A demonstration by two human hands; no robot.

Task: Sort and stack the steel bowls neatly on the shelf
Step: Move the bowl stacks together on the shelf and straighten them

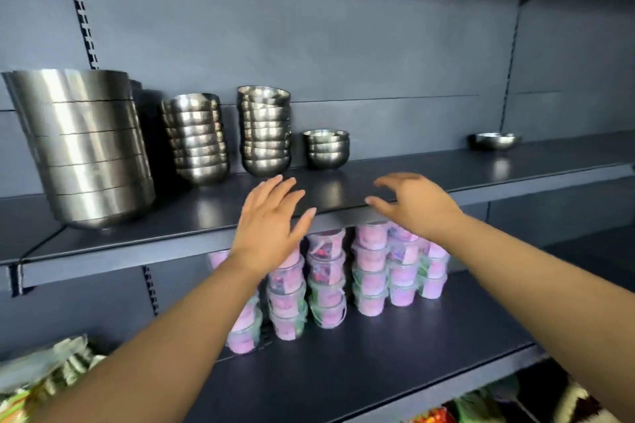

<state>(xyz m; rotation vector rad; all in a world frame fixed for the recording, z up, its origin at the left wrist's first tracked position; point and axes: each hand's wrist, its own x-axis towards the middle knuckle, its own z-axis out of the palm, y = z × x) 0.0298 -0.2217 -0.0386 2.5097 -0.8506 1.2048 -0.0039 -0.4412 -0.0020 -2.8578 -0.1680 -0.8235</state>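
The steel bowls stand on the upper shelf (429, 178) against the back wall. Three stacks sit side by side: a tall stack on the left (197, 137), a slightly taller one next to it (265, 130), and a short stack (326, 149) of about three bowls just to the right of that. One single bowl (496, 141) sits alone, well apart, far along the shelf to the right. To the left of the bowl stacks is a big stack of steel buckets (86, 148), leaning a little.

Both hands hover over the front edge of the shelf and hold nothing. The left hand (271, 220) has its fingers spread and nearly straight, a wide grip, just in front of the taller stack. The right hand (410, 204) has loosely curved fingers, also wide, with empty space under it; it is nearer the short stack than the lone bowl.

The job looks mostly done: most bowls are nested and lined up. What seems left is bringing the lone bowl over to a stack of matching size, likely the short one, and perhaps straightening the rows.

On the shelf below are stacks of small pink tubs (371, 271), and packets (51, 374) show at the lower left.
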